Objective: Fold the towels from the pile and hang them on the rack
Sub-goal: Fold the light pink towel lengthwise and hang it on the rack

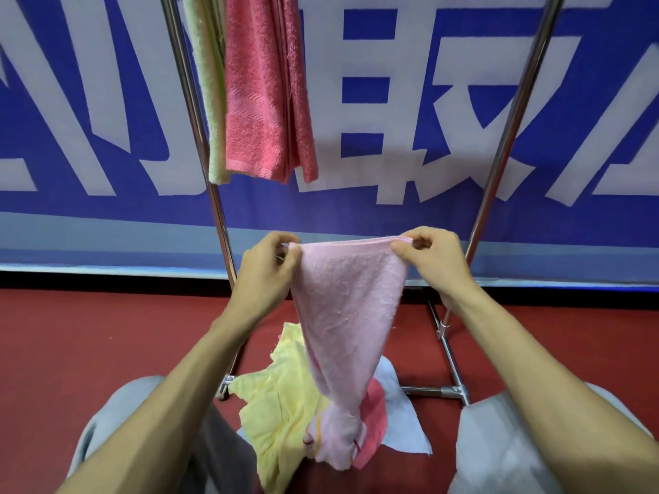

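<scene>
A light pink towel (347, 308) hangs stretched between my hands in front of me. My left hand (265, 270) pinches its upper left corner and my right hand (433, 260) pinches its upper right corner. The towel's lower end droops onto the pile on the floor. That pile holds a yellow towel (281, 404), a darker pink one (372, 418) and a pale blue one (401, 408). On the metal rack (199, 137) above hang a folded coral-pink towel (260, 98) and a pale green towel (210, 101), at its left end.
The rack's right upright (506, 137) slants up to the top right, and its base bars (447, 351) lie on the red floor. A blue banner with large white characters (392, 101) covers the wall behind. My knees in grey trousers (499, 447) flank the pile.
</scene>
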`<control>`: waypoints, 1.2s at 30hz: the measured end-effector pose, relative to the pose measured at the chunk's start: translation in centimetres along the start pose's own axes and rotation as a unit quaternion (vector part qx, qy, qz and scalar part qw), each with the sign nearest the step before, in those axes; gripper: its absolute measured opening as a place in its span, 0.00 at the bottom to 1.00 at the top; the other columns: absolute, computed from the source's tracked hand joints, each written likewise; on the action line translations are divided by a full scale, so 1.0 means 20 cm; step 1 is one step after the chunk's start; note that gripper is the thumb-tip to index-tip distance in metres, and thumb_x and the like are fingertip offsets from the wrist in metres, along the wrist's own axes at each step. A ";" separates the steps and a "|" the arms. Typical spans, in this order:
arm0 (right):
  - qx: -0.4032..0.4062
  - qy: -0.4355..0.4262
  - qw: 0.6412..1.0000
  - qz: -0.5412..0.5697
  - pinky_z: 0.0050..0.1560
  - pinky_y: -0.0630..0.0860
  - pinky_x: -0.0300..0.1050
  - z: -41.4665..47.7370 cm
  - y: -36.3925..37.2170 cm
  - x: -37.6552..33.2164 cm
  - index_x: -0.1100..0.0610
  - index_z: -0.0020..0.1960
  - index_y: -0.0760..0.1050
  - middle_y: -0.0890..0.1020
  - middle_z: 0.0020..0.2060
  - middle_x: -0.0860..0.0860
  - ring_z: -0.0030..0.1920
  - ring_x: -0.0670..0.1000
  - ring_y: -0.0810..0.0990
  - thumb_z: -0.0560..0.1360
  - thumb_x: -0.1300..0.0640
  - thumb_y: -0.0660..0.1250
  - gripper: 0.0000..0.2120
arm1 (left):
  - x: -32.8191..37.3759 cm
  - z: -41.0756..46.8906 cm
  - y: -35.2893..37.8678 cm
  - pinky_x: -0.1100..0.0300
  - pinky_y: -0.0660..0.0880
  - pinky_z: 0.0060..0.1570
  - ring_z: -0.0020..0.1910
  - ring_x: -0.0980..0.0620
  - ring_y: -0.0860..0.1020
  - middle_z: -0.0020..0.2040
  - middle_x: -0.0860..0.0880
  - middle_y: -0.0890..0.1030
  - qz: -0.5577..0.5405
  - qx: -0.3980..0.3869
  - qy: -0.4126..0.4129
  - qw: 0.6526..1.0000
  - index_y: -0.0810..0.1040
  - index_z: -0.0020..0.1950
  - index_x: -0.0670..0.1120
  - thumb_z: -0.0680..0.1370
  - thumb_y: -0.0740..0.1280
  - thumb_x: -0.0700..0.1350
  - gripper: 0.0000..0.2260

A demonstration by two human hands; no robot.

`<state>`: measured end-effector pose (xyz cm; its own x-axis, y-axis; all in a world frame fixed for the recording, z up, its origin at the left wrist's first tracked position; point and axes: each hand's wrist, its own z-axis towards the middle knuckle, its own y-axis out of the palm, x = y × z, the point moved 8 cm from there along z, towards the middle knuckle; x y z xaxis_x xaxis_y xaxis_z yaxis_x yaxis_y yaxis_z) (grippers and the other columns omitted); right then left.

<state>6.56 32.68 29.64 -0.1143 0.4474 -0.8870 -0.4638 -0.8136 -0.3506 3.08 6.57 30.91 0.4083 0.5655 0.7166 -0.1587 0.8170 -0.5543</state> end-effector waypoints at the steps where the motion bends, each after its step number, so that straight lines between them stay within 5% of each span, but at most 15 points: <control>1: 0.018 0.001 1.000 0.009 0.44 0.73 0.38 0.00 -0.01 0.00 0.54 0.43 0.81 0.82 0.38 0.46 0.39 0.43 0.78 0.71 0.59 0.72 0.01 | 0.01 -0.01 0.02 0.68 0.71 0.38 0.40 0.58 0.78 0.41 0.54 0.80 0.011 -0.017 0.010 1.000 0.79 0.50 0.48 0.79 0.63 0.46 0.06; 5: 0.086 0.001 0.996 0.036 0.43 0.73 0.38 -0.01 -0.07 -0.03 0.54 0.45 0.81 0.83 0.39 0.46 0.40 0.44 0.79 0.73 0.58 0.70 0.02 | 0.12 -0.02 0.01 0.70 0.73 0.37 0.39 0.61 0.79 0.39 0.59 0.80 0.005 -0.054 0.057 0.997 0.77 0.47 0.47 0.79 0.65 0.45 0.03; 9: 0.137 -0.034 0.989 0.052 0.43 0.76 0.42 0.06 -0.16 -0.20 0.52 0.42 0.82 0.83 0.35 0.44 0.38 0.43 0.79 0.73 0.57 0.70 0.03 | 0.26 0.09 -0.10 0.56 0.77 0.41 0.39 0.51 0.82 0.38 0.52 0.82 0.012 -0.056 0.109 0.992 0.75 0.45 0.47 0.78 0.67 0.42 0.02; 12: 0.149 -0.097 0.984 -0.009 0.42 0.74 0.30 0.11 -0.21 -0.41 0.57 0.46 0.84 0.83 0.37 0.46 0.39 0.45 0.79 0.74 0.57 0.70 0.05 | 0.36 0.19 -0.19 0.47 0.78 0.42 0.40 0.45 0.81 0.39 0.47 0.82 0.061 -0.068 0.142 0.986 0.74 0.45 0.48 0.77 0.66 0.40 0.04; 14: 0.148 -0.130 0.979 -0.046 0.43 0.70 0.26 0.13 -0.24 -0.53 0.58 0.48 0.84 0.83 0.39 0.47 0.42 0.45 0.79 0.75 0.58 0.69 0.07 | 0.42 0.26 -0.25 0.47 0.79 0.42 0.39 0.47 0.82 0.38 0.48 0.82 0.076 -0.074 0.157 0.982 0.73 0.46 0.49 0.77 0.66 0.40 0.04; 17: 0.160 -0.151 0.974 -0.044 0.47 0.74 0.35 0.17 -0.28 -0.67 0.57 0.49 0.84 0.82 0.40 0.44 0.43 0.44 0.78 0.76 0.58 0.67 0.07 | 0.57 0.34 -0.36 0.50 0.79 0.43 0.37 0.50 0.83 0.38 0.47 0.83 0.097 -0.047 0.195 0.975 0.76 0.51 0.45 0.78 0.64 0.41 0.03; 24: 0.265 -0.240 0.934 0.011 0.38 0.70 0.22 0.14 -0.49 -1.02 0.55 0.50 0.80 0.80 0.42 0.44 0.41 0.38 0.76 0.78 0.57 0.65 0.06 | 0.89 0.38 -0.60 0.58 0.77 0.42 0.35 0.52 0.80 0.37 0.51 0.79 0.062 0.091 0.280 0.954 0.80 0.49 0.42 0.79 0.65 0.42 0.06; 28: 0.242 -0.204 0.949 -0.011 0.36 0.69 0.24 0.16 -0.48 -1.00 0.55 0.50 0.80 0.79 0.42 0.45 0.40 0.39 0.75 0.78 0.57 0.65 0.06 | 0.91 0.40 -0.54 0.53 0.77 0.44 0.40 0.48 0.79 0.39 0.49 0.80 0.087 0.048 0.255 0.962 0.79 0.48 0.41 0.78 0.65 0.41 0.05; 36: 0.257 -0.203 0.939 0.104 0.41 0.76 0.28 0.22 -0.55 -1.05 0.55 0.48 0.82 0.82 0.39 0.45 0.42 0.42 0.80 0.75 0.57 0.69 0.05 | 0.91 0.46 -0.58 0.55 0.78 0.46 0.42 0.52 0.79 0.43 0.51 0.80 -0.070 0.141 0.217 0.963 0.80 0.52 0.43 0.80 0.64 0.43 0.07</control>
<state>10.15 33.93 53.53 -0.5271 0.4884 -0.6955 -0.7448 -0.6596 0.1012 4.06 8.31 54.27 0.7717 0.3970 0.4969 -0.2875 0.9146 -0.2843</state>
